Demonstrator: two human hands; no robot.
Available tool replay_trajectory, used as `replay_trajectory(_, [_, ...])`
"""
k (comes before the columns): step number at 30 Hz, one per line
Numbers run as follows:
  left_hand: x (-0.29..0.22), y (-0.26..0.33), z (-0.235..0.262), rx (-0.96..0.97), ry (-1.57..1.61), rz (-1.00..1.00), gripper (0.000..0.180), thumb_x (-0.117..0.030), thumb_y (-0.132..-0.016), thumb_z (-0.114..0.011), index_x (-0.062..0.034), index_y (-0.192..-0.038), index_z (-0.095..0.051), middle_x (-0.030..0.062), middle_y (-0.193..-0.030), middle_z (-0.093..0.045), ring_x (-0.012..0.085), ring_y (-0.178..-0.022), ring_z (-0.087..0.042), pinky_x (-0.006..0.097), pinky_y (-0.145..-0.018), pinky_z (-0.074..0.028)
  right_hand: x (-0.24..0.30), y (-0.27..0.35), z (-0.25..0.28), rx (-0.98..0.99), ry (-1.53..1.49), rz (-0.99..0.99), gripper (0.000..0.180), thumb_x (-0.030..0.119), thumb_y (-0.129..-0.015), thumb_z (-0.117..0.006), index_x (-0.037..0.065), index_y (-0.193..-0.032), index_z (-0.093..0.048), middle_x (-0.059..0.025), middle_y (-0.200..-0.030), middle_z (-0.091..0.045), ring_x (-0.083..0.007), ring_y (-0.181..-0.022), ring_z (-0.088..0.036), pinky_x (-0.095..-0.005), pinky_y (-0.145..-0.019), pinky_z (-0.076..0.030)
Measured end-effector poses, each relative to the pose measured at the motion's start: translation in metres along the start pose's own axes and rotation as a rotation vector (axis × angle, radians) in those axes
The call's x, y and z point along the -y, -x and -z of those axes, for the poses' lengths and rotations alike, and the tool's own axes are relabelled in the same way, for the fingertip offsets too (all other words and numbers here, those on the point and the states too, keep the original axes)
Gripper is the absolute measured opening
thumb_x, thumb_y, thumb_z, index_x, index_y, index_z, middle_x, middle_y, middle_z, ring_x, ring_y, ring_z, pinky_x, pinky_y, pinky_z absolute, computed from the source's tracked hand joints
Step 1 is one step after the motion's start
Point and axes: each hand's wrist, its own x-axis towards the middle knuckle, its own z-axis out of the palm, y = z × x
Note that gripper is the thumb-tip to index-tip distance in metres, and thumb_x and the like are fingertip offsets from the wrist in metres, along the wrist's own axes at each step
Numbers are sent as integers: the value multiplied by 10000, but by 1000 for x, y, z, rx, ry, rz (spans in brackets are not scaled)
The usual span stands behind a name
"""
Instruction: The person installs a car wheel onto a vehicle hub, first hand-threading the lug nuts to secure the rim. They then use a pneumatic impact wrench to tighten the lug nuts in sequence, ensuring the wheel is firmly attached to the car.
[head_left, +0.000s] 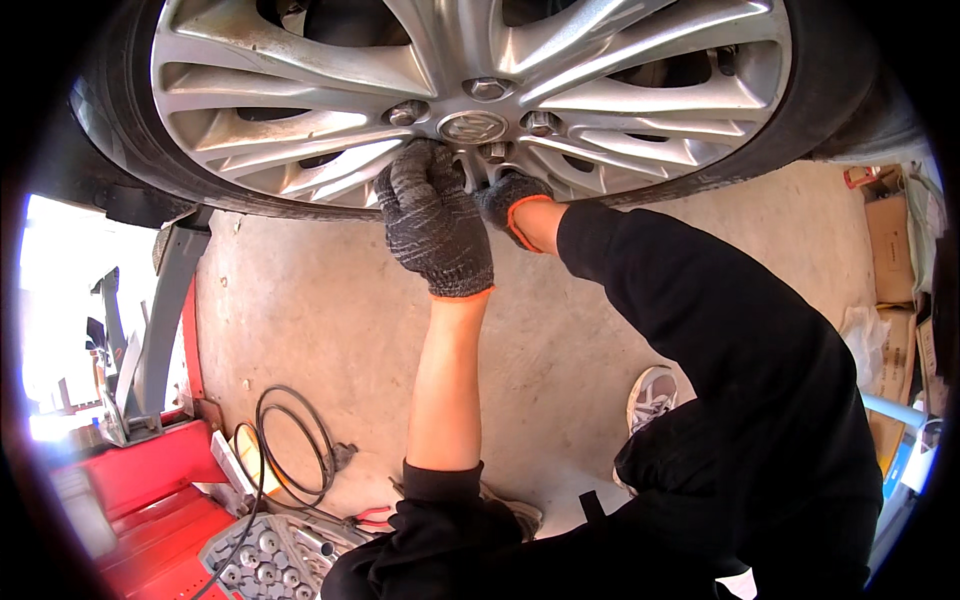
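Clearly the work is centred on the silver wheel (640, 95), which fills the top of the frame with its black tyre (820, 110) around it. Four nuts (487, 89) show in the recesses around the centre cap (473, 127); whether they are tight or loose cannot be told. The left hand covers the spot at the lower left of the cap, so a further nut there can be neither confirmed nor ruled out. With both hands at the hub, the job looks unfinished, though how much is left does not show.

The left hand (435, 220), in a dark grey glove, is partly closed, fingers bent against the wheel just below the cap; anything in its grasp is hidden. The right hand (510, 205), gloved with an orange cuff, is curled just beside it, below the lowest visible nut; its fingertips are hard to make out, and I cannot tell what it holds, if anything.

At the lower left, a grey case of sockets (268, 572) lies open near red-handled pliers (374, 517), a coiled black cable (322, 440) and a red cabinet (150, 465). The cable crosses over the case's edge, so it could snag a reach for a socket. Cardboard boxes (888, 245) and a plastic bag (864, 335) line the right edge, well apart from the hands.
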Motion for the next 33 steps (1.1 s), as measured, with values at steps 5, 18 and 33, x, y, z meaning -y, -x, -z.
replay_trajectory(5, [5, 4, -7, -47, 38, 106, 119, -73, -815, -669, -2, -890, -609, 90, -854, -626, 198, -802, -610, 314, -677, -493, 3, 2, 2, 13, 25, -20, 883, 611, -737, -561, 118, -1409, -268, -140, -1441, -259, -308, -1309, -274, -396, -1046, -277])
replay_trajectory(18, [-16, -19, 9, 36, 873, 1065, 144, -71, -811, -649, 27, -902, -595, 70, -918, -615, 167, -847, -578, 303, -724, -499, 8, 6, 6, 30, 44, -46, 926, 644, -738, -542, 141, -1452, -234, -134, -1505, -210, -313, -1366, -250, -408, -1086, -262])
replay_trajectory(33, [-18, -24, 12, 39, 1158, 1238, 237, -206, -934, -494, -13, -1072, -492, 154, -944, -587, 238, -850, -616, 343, -735, -551, -2, -1, 0, 2, -60, 38, 862, 644, -767, -491, 163, -1445, -260, -116, -1503, -223, -291, -1361, -260, -405, -1086, -257])
